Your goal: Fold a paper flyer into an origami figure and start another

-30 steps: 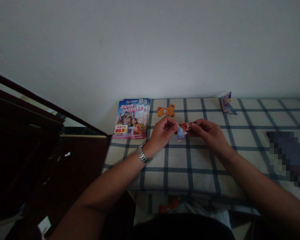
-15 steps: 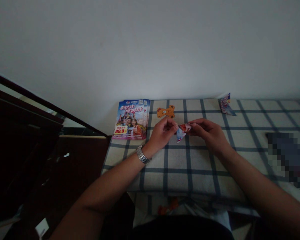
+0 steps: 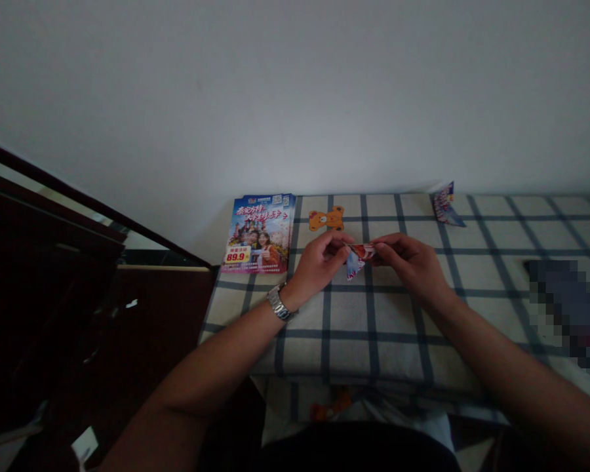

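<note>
Between my two hands is a small folded piece of printed paper [image 3: 356, 261], held just above the checked tablecloth [image 3: 349, 314]. My left hand [image 3: 320, 261], with a metal watch [image 3: 279, 303] on its wrist, pinches the paper's left end between thumb and fingers. The right end is pinched by my right hand [image 3: 413, 262]. A pointed flap of the paper hangs down between them, and the fingers hide part of the folds. Another folded paper piece [image 3: 446, 206] stands near the wall, beyond my right hand. To the left lies a stack of printed flyers [image 3: 256, 239].
A bear figure [image 3: 326, 219] decorates the cloth behind my left hand. At the right side lies a dark, pixelated object [image 3: 568, 308]. The pale wall [image 3: 295, 98] rises along the table's back edge. Dark furniture [image 3: 34, 275] stands at the left, lower than the tabletop.
Both hands keep their pinch on the folded paper, almost in the same place. The paper's hanging flap has shifted very slightly; nothing was let go.
</note>
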A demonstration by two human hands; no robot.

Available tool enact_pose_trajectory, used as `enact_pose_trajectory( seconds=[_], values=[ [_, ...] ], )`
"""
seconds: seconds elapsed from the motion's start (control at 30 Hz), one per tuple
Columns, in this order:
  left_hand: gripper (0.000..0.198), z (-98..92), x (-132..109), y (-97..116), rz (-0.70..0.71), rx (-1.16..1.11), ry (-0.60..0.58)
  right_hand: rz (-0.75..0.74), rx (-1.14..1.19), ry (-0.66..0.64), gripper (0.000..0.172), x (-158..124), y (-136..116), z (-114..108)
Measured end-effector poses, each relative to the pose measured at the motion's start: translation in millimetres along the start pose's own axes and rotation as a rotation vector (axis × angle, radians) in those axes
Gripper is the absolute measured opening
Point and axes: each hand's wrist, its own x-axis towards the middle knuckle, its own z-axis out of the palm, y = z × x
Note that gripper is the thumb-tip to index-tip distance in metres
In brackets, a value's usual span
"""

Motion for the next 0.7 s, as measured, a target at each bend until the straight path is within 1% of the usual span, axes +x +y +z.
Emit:
enact_pose_trajectory(
  seconds=[0.13, 0.37, 0.47, 0.57, 0.7],
  values=[
    [0.020, 0.2, -0.5, -2.3, -0.001, 0.007, 0.024, 0.021, 0.021, -0.006, 0.038, 1.1, 2.9, -1.1],
    [0.025, 0.7, -0.6, -8.3, 0.049, -0.064, 0.074, 0.057, 0.187, -0.060, 0.033, 3.4, 10.4, -4.2],
    [0.025, 1.0, -0.6, -10.3, 0.079, -0.063, 0.080, 0.015, 0.219, -0.024, 0.028, 4.7, 12.0, -4.7],
    [0.022, 1.3, -0.7, -10.7, 0.103, -0.056, 0.087, -0.020, 0.186, 0.021, 0.026, 4.8, 11.8, -5.0],
    [0.021, 1.8, -1.0, -8.2, 0.091, -0.050, 0.089, -0.002, 0.156, 0.037, 0.028, 3.9, 9.6, -5.1]
  ],
)
